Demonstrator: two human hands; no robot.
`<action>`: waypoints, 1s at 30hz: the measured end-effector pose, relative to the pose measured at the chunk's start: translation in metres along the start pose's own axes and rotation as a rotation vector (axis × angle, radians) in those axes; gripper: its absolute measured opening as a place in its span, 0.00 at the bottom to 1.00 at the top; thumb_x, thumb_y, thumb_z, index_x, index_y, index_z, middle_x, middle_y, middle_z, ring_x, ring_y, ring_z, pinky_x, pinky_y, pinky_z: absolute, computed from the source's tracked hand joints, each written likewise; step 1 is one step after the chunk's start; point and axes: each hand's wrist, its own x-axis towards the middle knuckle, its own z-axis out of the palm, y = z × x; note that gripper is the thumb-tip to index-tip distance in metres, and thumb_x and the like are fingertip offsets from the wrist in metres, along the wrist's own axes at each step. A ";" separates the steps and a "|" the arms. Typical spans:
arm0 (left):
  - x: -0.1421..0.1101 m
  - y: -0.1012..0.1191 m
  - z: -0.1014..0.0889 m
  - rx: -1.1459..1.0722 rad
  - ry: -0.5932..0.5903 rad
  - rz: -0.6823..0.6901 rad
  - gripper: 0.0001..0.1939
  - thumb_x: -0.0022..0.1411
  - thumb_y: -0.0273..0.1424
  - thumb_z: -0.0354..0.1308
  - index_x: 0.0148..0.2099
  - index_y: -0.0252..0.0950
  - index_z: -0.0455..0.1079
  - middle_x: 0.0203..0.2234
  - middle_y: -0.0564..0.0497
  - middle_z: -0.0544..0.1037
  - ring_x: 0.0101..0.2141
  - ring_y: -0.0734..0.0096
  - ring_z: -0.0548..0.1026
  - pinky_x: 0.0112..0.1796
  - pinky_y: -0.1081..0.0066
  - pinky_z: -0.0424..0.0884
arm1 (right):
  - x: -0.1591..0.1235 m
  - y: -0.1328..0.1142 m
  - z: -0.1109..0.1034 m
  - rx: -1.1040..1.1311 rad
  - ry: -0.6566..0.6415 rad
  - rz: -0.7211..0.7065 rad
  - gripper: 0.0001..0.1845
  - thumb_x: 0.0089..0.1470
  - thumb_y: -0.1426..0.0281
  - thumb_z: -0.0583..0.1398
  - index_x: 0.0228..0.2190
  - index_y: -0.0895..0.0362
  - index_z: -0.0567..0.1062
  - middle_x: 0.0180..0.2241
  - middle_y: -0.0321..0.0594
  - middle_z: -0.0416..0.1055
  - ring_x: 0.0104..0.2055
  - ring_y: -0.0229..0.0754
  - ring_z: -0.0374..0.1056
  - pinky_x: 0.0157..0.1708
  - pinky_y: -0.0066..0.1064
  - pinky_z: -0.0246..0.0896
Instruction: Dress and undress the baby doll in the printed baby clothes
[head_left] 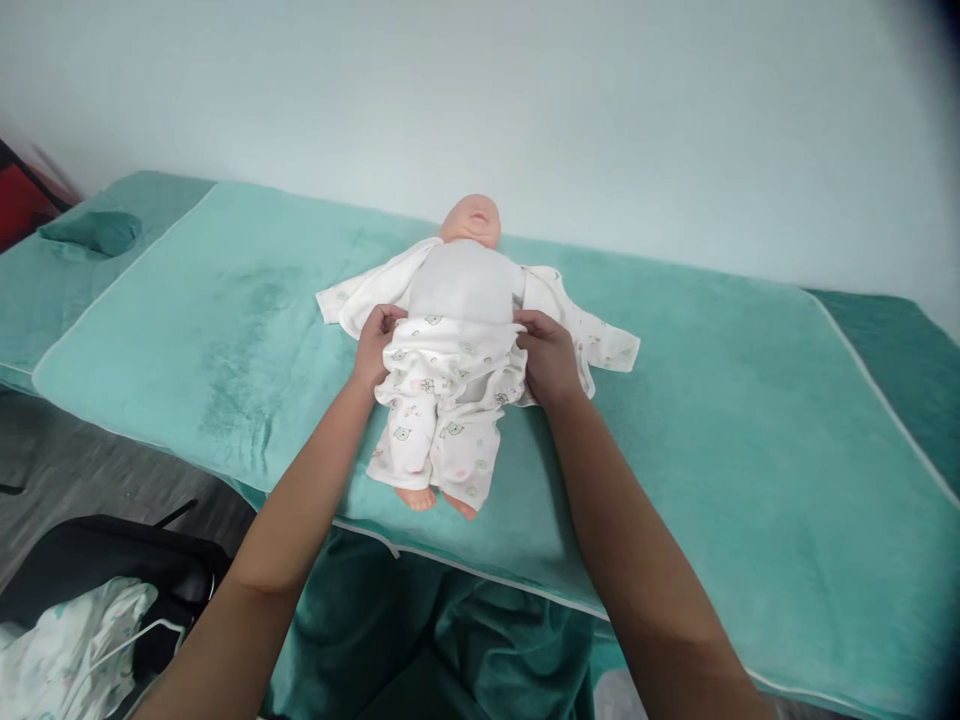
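A baby doll (471, 218) lies on its back, head toward the wall and bare feet toward me. White printed baby pants (465, 355) cover its legs and reach its waist, bunched in folds at the hips. My left hand (375, 345) pinches the waistband at one side. At the other side, my right hand (547, 355) grips the waistband too. An open white baby jacket (574, 315) spreads out to both sides of the doll, over a plain white body (463, 285).
The doll rests on a padded bed with a teal cover (712, 430), set against a pale wall (600, 120). A black chair (127, 545) at lower left carries printed cloth (90, 640) and a white hanger (139, 632). Something red (21, 205) stands at far left.
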 end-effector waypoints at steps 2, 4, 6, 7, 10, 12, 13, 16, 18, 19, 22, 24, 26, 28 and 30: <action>-0.007 0.001 -0.004 0.023 0.020 0.066 0.12 0.50 0.28 0.66 0.39 0.39 0.74 0.36 0.53 0.77 0.38 0.69 0.73 0.41 0.70 0.68 | -0.009 0.001 0.000 -0.053 -0.001 -0.045 0.14 0.45 0.65 0.66 0.37 0.49 0.75 0.34 0.34 0.75 0.37 0.43 0.71 0.39 0.34 0.66; -0.012 0.008 -0.008 0.054 0.000 0.131 0.11 0.54 0.29 0.64 0.42 0.39 0.77 0.41 0.51 0.79 0.44 0.65 0.75 0.47 0.67 0.69 | -0.019 -0.001 0.000 -0.132 0.003 -0.104 0.15 0.49 0.64 0.66 0.41 0.48 0.74 0.38 0.35 0.75 0.40 0.43 0.71 0.43 0.35 0.68; -0.014 0.019 -0.010 0.127 -0.058 0.193 0.08 0.60 0.31 0.62 0.42 0.40 0.78 0.46 0.49 0.79 0.50 0.62 0.74 0.52 0.65 0.68 | -0.026 -0.005 0.000 -0.235 -0.005 -0.210 0.14 0.53 0.63 0.66 0.42 0.47 0.74 0.44 0.38 0.74 0.46 0.46 0.71 0.47 0.37 0.69; -0.014 0.026 -0.010 0.180 -0.097 0.223 0.07 0.61 0.32 0.62 0.41 0.39 0.79 0.47 0.48 0.78 0.52 0.61 0.74 0.53 0.64 0.68 | -0.028 -0.008 -0.001 -0.293 -0.010 -0.287 0.12 0.55 0.62 0.66 0.42 0.47 0.74 0.47 0.40 0.73 0.49 0.47 0.70 0.49 0.39 0.69; -0.013 0.048 -0.006 0.382 -0.262 0.289 0.07 0.58 0.34 0.68 0.39 0.39 0.77 0.53 0.46 0.74 0.57 0.56 0.70 0.56 0.62 0.66 | -0.030 -0.015 -0.001 -0.444 -0.016 -0.513 0.07 0.60 0.60 0.63 0.38 0.49 0.75 0.50 0.46 0.72 0.55 0.53 0.68 0.56 0.46 0.66; -0.013 0.061 -0.001 0.514 -0.353 0.316 0.12 0.53 0.31 0.73 0.37 0.38 0.74 0.54 0.46 0.73 0.57 0.53 0.69 0.57 0.61 0.65 | -0.030 -0.019 0.000 -0.476 -0.033 -0.559 0.08 0.63 0.60 0.60 0.38 0.49 0.76 0.49 0.47 0.74 0.54 0.53 0.70 0.57 0.48 0.65; -0.013 0.065 0.001 0.565 -0.376 0.323 0.13 0.51 0.30 0.73 0.36 0.38 0.73 0.53 0.47 0.73 0.56 0.53 0.69 0.56 0.60 0.65 | -0.030 -0.020 0.000 -0.480 -0.042 -0.549 0.09 0.64 0.60 0.58 0.39 0.49 0.76 0.48 0.46 0.75 0.53 0.53 0.71 0.56 0.48 0.66; -0.006 0.071 0.008 0.617 -0.368 0.308 0.12 0.54 0.26 0.70 0.32 0.37 0.67 0.43 0.48 0.74 0.45 0.59 0.71 0.50 0.63 0.65 | -0.024 -0.026 0.002 -0.502 -0.020 -0.468 0.08 0.64 0.61 0.59 0.39 0.49 0.77 0.42 0.42 0.78 0.46 0.51 0.72 0.49 0.43 0.66; 0.007 0.067 0.011 0.547 -0.282 0.266 0.13 0.57 0.25 0.68 0.31 0.38 0.64 0.34 0.51 0.71 0.39 0.63 0.70 0.46 0.65 0.63 | -0.013 -0.029 0.002 -0.533 0.018 -0.401 0.06 0.61 0.63 0.61 0.38 0.49 0.78 0.36 0.39 0.77 0.40 0.48 0.71 0.45 0.40 0.65; 0.016 0.063 0.012 0.489 -0.219 0.243 0.14 0.57 0.25 0.68 0.31 0.38 0.63 0.30 0.52 0.68 0.38 0.64 0.69 0.45 0.66 0.62 | -0.006 -0.029 0.003 -0.543 0.027 -0.364 0.05 0.59 0.63 0.63 0.36 0.49 0.78 0.33 0.37 0.76 0.37 0.47 0.69 0.43 0.39 0.64; 0.048 0.042 0.015 0.339 -0.027 0.187 0.16 0.58 0.25 0.69 0.33 0.39 0.62 0.26 0.55 0.63 0.35 0.66 0.67 0.43 0.68 0.61 | 0.017 -0.028 0.006 -0.461 -0.017 -0.194 0.06 0.55 0.62 0.66 0.32 0.51 0.76 0.25 0.33 0.70 0.29 0.42 0.63 0.33 0.34 0.60; 0.063 0.025 0.017 0.312 0.080 0.149 0.16 0.59 0.25 0.68 0.33 0.39 0.61 0.27 0.56 0.64 0.34 0.68 0.65 0.41 0.69 0.60 | 0.028 -0.023 0.010 -0.295 -0.068 -0.048 0.11 0.54 0.59 0.67 0.31 0.51 0.74 0.22 0.31 0.65 0.25 0.39 0.57 0.26 0.32 0.54; 0.069 0.010 0.017 0.305 0.154 0.122 0.15 0.61 0.27 0.67 0.32 0.39 0.61 0.27 0.56 0.65 0.33 0.69 0.64 0.40 0.70 0.60 | 0.029 -0.017 0.013 -0.130 -0.066 0.037 0.14 0.53 0.56 0.68 0.30 0.52 0.74 0.22 0.31 0.63 0.23 0.37 0.55 0.23 0.30 0.51; 0.065 0.001 0.015 0.291 0.136 0.112 0.13 0.64 0.30 0.65 0.32 0.39 0.63 0.26 0.56 0.65 0.32 0.70 0.63 0.39 0.70 0.59 | 0.024 -0.011 0.014 -0.056 -0.013 0.027 0.14 0.53 0.56 0.68 0.31 0.52 0.74 0.23 0.31 0.64 0.25 0.37 0.56 0.24 0.29 0.52; 0.057 -0.002 0.010 0.276 0.044 0.108 0.12 0.67 0.35 0.63 0.32 0.38 0.67 0.27 0.55 0.67 0.33 0.70 0.65 0.39 0.70 0.60 | 0.017 -0.007 0.011 -0.074 0.025 -0.014 0.14 0.54 0.56 0.69 0.32 0.52 0.75 0.25 0.31 0.65 0.26 0.37 0.58 0.25 0.29 0.54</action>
